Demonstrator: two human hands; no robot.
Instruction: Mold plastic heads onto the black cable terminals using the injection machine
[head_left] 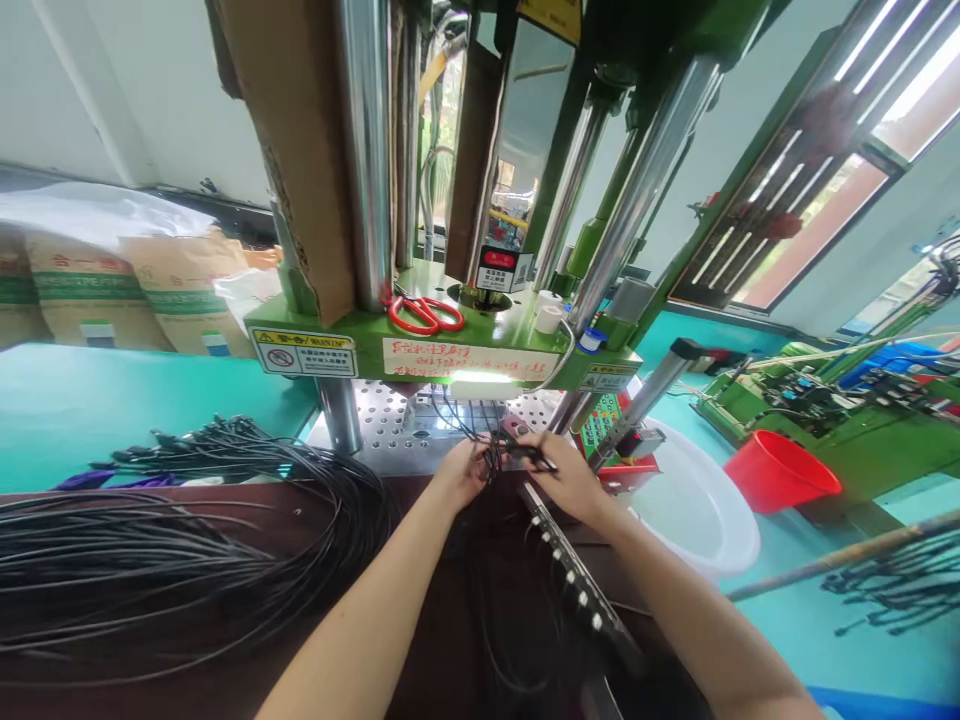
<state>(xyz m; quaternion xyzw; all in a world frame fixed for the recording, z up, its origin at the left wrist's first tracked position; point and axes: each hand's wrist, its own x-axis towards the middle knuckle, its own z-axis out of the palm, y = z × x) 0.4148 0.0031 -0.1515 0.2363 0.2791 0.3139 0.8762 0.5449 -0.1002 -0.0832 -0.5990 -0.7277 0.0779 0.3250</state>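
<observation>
In front of the press, my left hand (463,473) has its fingers closed round several thin black cables (491,462). The cables run up and back towards the metal mold plate (442,418) under the lit green beam. Close beside it, my right hand (566,480) grips a dark-handled hand tool (534,456) that looks like small pliers; its tip is hidden among the cables. A long dark bar with a row of white pegs (570,577) lies below my right hand. More black cable hangs down beneath my left hand.
A large bundle of black cables (187,570) covers the table at left. Red-handled scissors (426,315) and white tape rolls (549,318) rest on the green press beam (360,345). Right of the press are a green button panel (600,425), a white tub (739,520) and a red bucket (780,472).
</observation>
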